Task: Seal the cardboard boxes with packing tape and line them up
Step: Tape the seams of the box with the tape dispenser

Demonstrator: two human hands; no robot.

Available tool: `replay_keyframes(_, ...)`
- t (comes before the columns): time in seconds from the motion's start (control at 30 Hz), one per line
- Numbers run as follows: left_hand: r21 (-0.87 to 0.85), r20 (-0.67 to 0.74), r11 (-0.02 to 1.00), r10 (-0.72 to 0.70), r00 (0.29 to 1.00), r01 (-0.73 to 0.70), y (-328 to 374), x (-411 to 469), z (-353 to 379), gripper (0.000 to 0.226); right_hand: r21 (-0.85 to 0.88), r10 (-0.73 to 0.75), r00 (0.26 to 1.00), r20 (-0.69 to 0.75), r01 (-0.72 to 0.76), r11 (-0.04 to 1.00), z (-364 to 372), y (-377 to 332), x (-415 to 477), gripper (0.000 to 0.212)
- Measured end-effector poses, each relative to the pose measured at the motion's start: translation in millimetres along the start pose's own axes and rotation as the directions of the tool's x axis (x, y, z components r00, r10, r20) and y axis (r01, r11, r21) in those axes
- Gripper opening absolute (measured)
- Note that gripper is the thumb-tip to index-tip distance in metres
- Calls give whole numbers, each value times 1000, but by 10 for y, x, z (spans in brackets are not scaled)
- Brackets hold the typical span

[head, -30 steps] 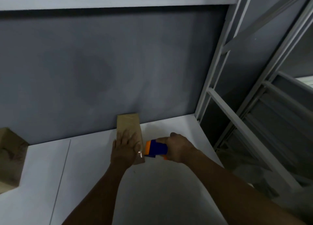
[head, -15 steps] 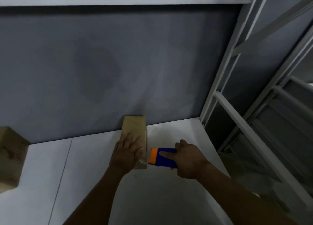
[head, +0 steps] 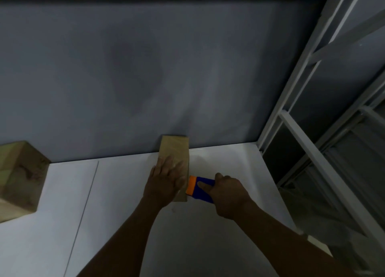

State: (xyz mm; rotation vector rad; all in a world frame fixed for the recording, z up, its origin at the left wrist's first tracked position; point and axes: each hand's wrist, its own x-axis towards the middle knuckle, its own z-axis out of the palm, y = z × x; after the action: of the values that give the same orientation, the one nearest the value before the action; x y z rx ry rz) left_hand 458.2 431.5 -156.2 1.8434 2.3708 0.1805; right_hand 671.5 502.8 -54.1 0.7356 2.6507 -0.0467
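Grey wall just behind narrow box

- Small cardboard box: brown, long and narrow, lying flat. Its near half is under the left hand, whose straight fingers press flat on the top face. The far end reaches out beyond the fingertips. A faint sheen shows on the top beside the fingers.
- Tape dispenser: blue body with an orange front. The right hand grips it, index finger laid along the blue part. The orange end sits against the small box's right side, just beside the left hand.
- Larger cardboard box: brown with dark marks on one face, well apart to the left of the left hand and partly cut off by the frame edge.
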Motion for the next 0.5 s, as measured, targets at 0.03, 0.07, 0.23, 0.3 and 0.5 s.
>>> replay_keyframes(0.03, 5, 3, 1000, -1, 1000, 1, 11, 1, -10, 72, 3, 0, 1000, 5, 0, 1000, -7, -17, -5, 73)
replay_keyframes(0.07, 17, 7, 1000, -3, 1000, 3, 3, 15, 7, 75, 2, 2, 1000, 6, -2, 1000, -22, -36, -4, 72)
replay_keyframes(0.23, 34, 10, 999, -27, 1000, 26, -11, 41, 26, 83, -4, 36, 999, 21, -36, 999, -56, -141, 24, 75)
replay_keyframes(0.3, 37, 14, 999, -32, 999, 31, 12, 41, 16, 81, -12, 47, 998, 42, -47, 999, -88, -154, 27, 75)
replay_keyframes(0.5, 62, 55, 998, -4, 998, 0, -25, 69, 22, 84, -150, 26, 996, 87, -13, 989, -256, -98, 117, 66)
